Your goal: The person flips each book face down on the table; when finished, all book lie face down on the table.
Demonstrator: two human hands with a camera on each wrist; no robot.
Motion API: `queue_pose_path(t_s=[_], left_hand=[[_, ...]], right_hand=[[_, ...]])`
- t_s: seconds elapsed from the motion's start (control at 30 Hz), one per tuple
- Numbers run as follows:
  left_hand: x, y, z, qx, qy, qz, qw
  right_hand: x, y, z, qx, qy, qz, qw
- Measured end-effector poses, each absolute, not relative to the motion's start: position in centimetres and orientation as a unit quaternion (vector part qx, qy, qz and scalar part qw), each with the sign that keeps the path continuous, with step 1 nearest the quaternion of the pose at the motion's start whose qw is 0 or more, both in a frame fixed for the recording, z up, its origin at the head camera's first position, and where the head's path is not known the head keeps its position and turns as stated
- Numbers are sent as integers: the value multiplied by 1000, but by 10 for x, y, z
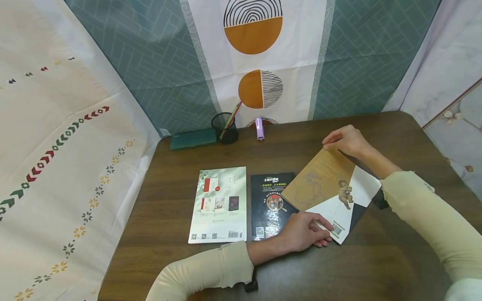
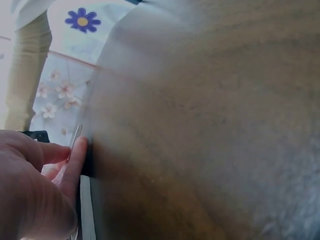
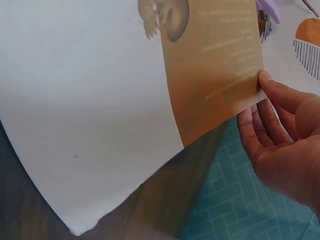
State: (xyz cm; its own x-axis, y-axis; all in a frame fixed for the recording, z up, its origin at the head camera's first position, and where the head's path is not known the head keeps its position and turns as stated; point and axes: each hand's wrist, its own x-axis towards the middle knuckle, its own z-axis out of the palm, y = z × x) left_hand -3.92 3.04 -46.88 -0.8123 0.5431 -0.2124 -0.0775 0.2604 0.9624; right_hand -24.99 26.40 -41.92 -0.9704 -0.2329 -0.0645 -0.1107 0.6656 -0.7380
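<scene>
A thin book (image 1: 324, 179) with a brown and white cover, a baby figure and a barcode is held at a slant over the right half of the table. My right hand (image 1: 348, 141) pinches its far corner between thumb and fingers; in the right wrist view the thumb (image 3: 272, 87) lies on the cover. Near the barcode, my left hand (image 1: 305, 232) pinches the near edge. That edge shows only as a thin strip between the fingers in the left wrist view. Partly behind the left hand and the held book lies a black book (image 1: 263, 209), flat on the table.
Left of the black book lies a pale green book (image 1: 222, 213). Along the back edge stand a green case (image 1: 193, 139), a black mesh cup (image 1: 228, 136) with pencils and a lilac stapler-like object (image 1: 260, 128). Patterned cloths (image 1: 158, 54) hang behind the wooden table (image 1: 162, 200).
</scene>
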Motion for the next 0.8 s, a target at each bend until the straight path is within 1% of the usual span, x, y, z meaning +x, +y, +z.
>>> queue_pose_path(t_s=[0.13,0.37,0.5,0.57,0.67,0.8], left_hand=[[-42,31,-467,152,744,586,282],[-45,32,-465,157,743,580,295],[-49,30,-462,179,735,576,310],[-53,26,-459,199,736,569,307],[-62,18,-455,234,748,552,285],[-78,2,-452,274,787,508,218]], right_hand=[[-251,263,-422,-93,909,-400,77],[-250,261,-426,-91,907,-404,82],[-249,262,-430,-101,910,-395,76],[-248,263,-431,-102,908,-399,74],[-246,269,-432,-110,901,-412,80],[-241,280,-434,-135,889,-423,113]])
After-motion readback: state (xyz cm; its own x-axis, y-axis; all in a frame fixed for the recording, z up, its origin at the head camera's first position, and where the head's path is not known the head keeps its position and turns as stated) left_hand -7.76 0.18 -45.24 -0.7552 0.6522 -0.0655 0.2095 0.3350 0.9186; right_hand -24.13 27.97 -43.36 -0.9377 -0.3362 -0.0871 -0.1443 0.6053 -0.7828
